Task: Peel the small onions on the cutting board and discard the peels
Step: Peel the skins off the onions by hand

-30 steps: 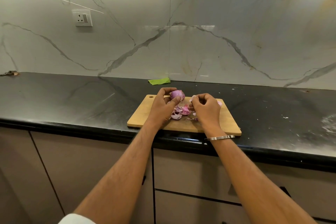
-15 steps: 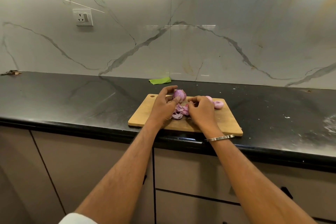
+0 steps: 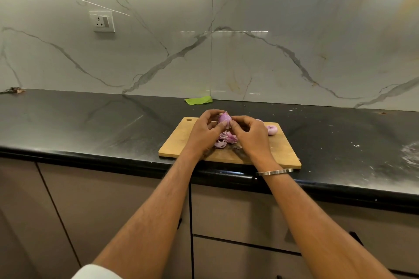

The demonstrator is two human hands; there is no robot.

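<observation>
Purple peels point(image 3: 224, 139) lie heaped on the cutting board point(image 3: 181, 140), not yet discarded. Just above, the left hand point(image 3: 205, 133) grips an onion point(image 3: 224, 118) while the right hand point(image 3: 249, 133) pinches its skin. Beyond, one peeled onion point(image 3: 271, 129) rests.

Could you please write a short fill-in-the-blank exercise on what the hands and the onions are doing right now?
1. Both hands, left hand and right hand, hold one small ____ above the board.
2. The pile of peels lies on the ____, below the hands.
3. A peeled onion lies on the board to the ____ of the right hand.
4. The bangle sits on the ____ wrist.

Missing words: onion; board; right; right
</observation>
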